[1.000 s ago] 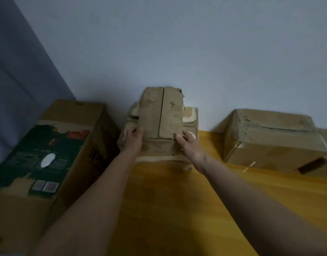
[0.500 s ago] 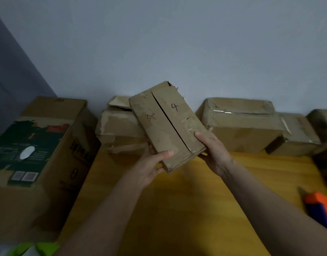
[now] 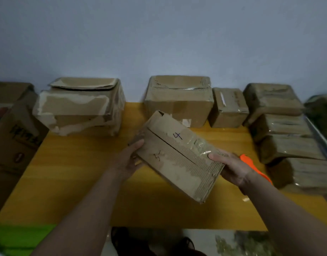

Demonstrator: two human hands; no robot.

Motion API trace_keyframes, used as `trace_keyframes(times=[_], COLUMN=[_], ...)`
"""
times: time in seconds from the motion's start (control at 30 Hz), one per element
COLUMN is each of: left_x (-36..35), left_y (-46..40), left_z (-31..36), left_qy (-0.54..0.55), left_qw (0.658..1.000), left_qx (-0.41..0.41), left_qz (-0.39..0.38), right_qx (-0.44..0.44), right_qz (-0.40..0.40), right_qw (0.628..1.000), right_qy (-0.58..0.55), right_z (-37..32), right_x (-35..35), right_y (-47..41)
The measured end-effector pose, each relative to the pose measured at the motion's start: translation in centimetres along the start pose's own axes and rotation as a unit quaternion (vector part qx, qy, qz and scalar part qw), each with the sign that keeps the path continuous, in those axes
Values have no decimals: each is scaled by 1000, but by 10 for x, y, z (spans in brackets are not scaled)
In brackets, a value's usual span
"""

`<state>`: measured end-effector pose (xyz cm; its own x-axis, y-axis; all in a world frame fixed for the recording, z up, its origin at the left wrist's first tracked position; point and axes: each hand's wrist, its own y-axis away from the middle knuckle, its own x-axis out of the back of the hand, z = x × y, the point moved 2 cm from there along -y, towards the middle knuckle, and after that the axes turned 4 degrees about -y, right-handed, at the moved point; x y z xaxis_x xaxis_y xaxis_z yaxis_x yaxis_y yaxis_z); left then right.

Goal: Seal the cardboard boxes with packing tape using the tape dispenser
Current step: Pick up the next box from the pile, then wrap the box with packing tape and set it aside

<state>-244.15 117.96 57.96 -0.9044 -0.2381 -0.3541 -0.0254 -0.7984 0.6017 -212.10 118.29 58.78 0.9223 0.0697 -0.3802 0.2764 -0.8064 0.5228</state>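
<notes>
A small worn cardboard box (image 3: pixel 174 156) marked "4", its top flaps closed along a dark seam, is held tilted above the yellow table (image 3: pixel 76 182). My left hand (image 3: pixel 129 159) grips its left end, thumb on top. My right hand (image 3: pixel 231 167) grips its right end, where old clear tape shows. An orange tape dispenser (image 3: pixel 255 168) lies on the table just behind my right hand, mostly hidden by it.
Along the wall stand a torn box (image 3: pixel 79 108), a taped box (image 3: pixel 179 100) and a small box (image 3: pixel 228 108). Flattened cardboard is stacked at the right (image 3: pixel 288 135). A tall printed carton (image 3: pixel 13 137) stands beside the table's left edge.
Both hands lifted the box marked "4" off the torn box at the wall and brought it nearer over the table, turning it. The view swung right and down.
</notes>
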Motion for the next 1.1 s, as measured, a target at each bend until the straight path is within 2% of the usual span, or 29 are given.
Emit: trace_keyframes(times=[0.17, 0.3, 0.4, 0.5, 0.6, 0.67, 0.7, 0.73, 0.77, 0.83, 0.87, 0.9, 0.93, 0.97, 1.0, 1.07, 1.1], left_x=[-30, -42, -45, -40, -41, -46, -48, -51, -56, -68, -74, -79, -82, -85, -87, -90, -91], left_y=[4, 5, 6, 0, -8, -10, -11, -11, -10, -12, -15, -19, -23, -27, -29, -29, -27], left_z=[-63, -101, -114, -128, -132, -129, -125, -120, -117, -117, -120, -123, -127, -130, -133, -140, -145], left_qy=[-24, -89, -176, -302, -320, -366, -426, -508, -593, -736, -785, -820, -842, -855, -860, -861, -860], left_qw=[997, 990, 978, 947, 942, 925, 898, 852, 791, 642, 572, 516, 478, 459, 455, 458, 461], left_qx=[64, 90, 106, 109, 88, 64, 31, -21, -87, -210, -237, -244, -238, -230, -222, -214, -214], left_qz=[-45, -61, -40, 4, 40, 74, 103, 126, 123, 37, -14, -51, -70, -73, -66, -46, -37], right_qx=[48, 19, -2, -1, 2, 10, 14, 15, 15, 16, 20, 32, 50, 66, 74, 46, 11], right_qz=[86, 190, 234, 262, 261, 273, 277, 279, 279, 271, 272, 287, 321, 368, 416, 485, 500], right_qw=[994, 982, 971, 958, 951, 946, 944, 942, 940, 936, 930, 915, 887, 851, 813, 750, 730], right_qy=[-42, 4, 48, 120, 166, 175, 178, 185, 196, 223, 246, 282, 327, 368, 400, 447, 466], right_z=[14, 31, 38, 44, 49, 49, 48, 47, 47, 45, 43, 41, 39, 38, 37, 41, 46], right_x=[43, 69, 77, 81, 79, 80, 81, 81, 81, 80, 80, 81, 84, 89, 96, 111, 120], right_y=[7, -3, -14, -25, -30, -31, -31, -30, -29, -26, -25, -23, -20, -17, -12, -2, 2])
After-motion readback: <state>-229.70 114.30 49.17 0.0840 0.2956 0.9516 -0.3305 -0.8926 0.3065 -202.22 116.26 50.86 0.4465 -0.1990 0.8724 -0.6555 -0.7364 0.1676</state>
